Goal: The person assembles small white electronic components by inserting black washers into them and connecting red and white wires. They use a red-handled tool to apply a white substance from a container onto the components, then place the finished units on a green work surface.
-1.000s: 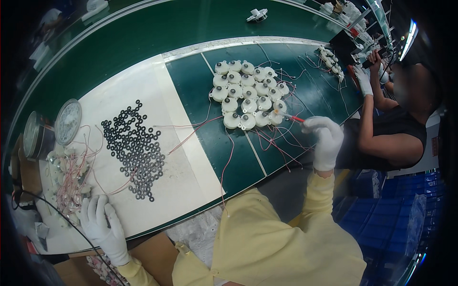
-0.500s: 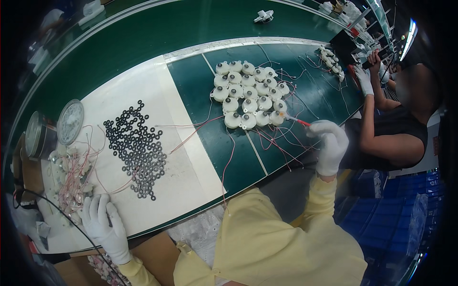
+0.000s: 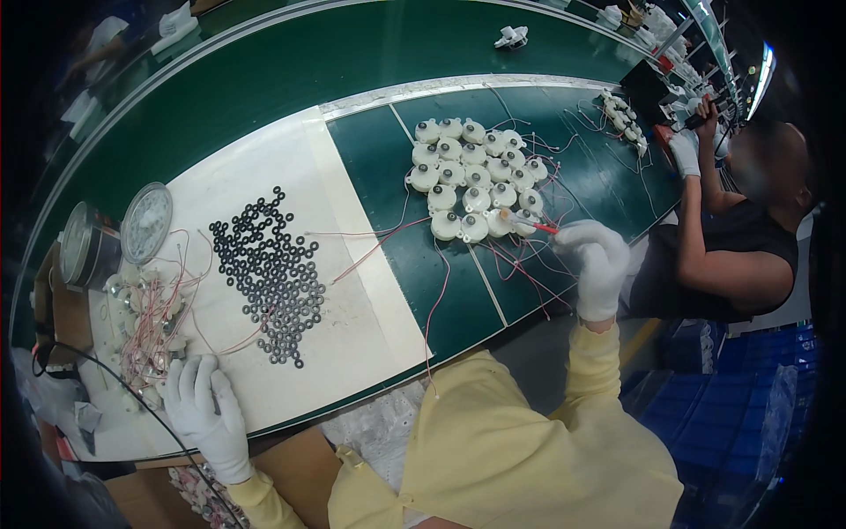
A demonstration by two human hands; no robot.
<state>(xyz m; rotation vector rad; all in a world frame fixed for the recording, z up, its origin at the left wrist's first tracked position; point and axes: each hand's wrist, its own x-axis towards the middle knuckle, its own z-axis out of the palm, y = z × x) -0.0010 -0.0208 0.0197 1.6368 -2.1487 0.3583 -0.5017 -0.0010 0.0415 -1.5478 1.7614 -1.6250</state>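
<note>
My right hand [image 3: 599,264], in a white glove, pinches a small brush [image 3: 542,227] with a red handle. The brush tip is at a white round motor [image 3: 499,222] in the near row of a cluster of similar motors [image 3: 474,176] with dark shafts upward and thin wires trailing off. My left hand [image 3: 208,419], gloved too, rests with fingers stretched at the near left of the white table sheet [image 3: 366,313]. Beside its fingertips lies a heap of wired white parts [image 3: 150,331]. Many black rings [image 3: 273,273] are spread over the sheet.
An open tin [image 3: 84,247] and a round lid [image 3: 147,222] holding whitish stuff stand at the far left. A black cable [image 3: 115,388] crosses near my left hand. A co-worker [image 3: 731,238] sits at the right. Beyond the table runs a green belt [image 3: 352,62] with a white part [image 3: 511,37].
The brush in my right hand has shifted left from the row's end motor to its neighbour. My left hand stays at the heap. The whole view has moved slightly.
</note>
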